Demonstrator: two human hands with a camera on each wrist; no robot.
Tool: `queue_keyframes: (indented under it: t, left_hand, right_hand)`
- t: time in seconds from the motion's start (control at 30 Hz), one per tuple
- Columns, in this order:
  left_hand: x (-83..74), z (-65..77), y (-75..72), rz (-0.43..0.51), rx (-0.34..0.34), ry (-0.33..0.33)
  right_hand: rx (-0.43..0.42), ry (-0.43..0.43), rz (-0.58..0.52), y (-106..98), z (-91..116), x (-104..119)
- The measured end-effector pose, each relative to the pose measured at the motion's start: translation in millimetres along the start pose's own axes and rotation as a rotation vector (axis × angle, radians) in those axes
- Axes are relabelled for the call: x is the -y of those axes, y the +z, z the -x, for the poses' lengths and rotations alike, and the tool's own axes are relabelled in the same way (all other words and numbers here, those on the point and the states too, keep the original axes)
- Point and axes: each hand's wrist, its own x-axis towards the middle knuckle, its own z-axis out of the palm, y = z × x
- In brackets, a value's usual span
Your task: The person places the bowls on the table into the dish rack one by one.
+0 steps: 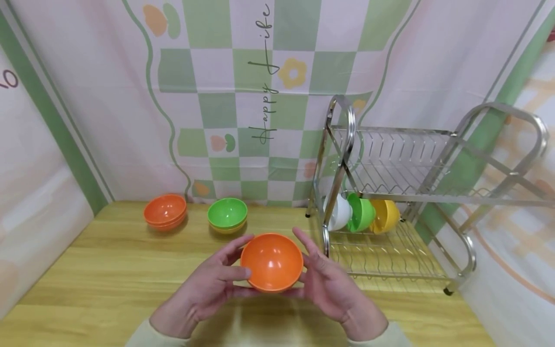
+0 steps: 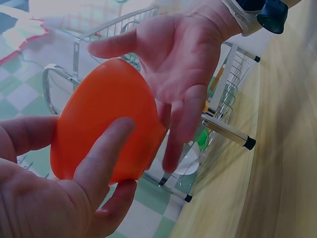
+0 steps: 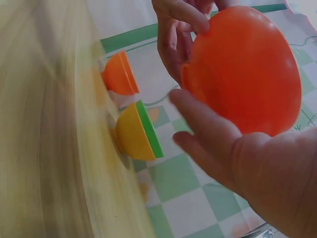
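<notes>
Head view, orange bowl: low middle, held up.
Left hand: pinches its side.
Right hand: fingers straight beside it; cannot tell if touching.
Orange stack, green-and-yellow stack: middle left, maybe left to do.
Rack: right; white, green, yellow bowls look done.

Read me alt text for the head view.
A left hand grips an orange bowl over a wooden table, the right hand opposite. Behind sit an orange bowl stack and a green-on-yellow stack; a metal rack at right holds white, green and yellow bowls.
</notes>
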Motion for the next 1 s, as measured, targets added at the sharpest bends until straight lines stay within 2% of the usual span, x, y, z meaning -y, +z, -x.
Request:
queue_keyframes:
  t: [0.3,0.7,1.0]
  left_hand:
    - [0.3,-0.6,2.8,0.007,0.002,-0.018]
    - [-2.6,-2.4,6.3,0.013,0.028,-0.025]
    - [-0.9,-2.4,7.6,0.005,0.037,-0.021]
  right_hand:
    - [0.015,-0.023,0.02,-0.8,-1.3,-3.1]
    - [-0.045,-0.021,0.054,-3.1,-1.4,-4.3]
    - [0.013,-0.057,0.047,-7.8,0.2,-5.0]
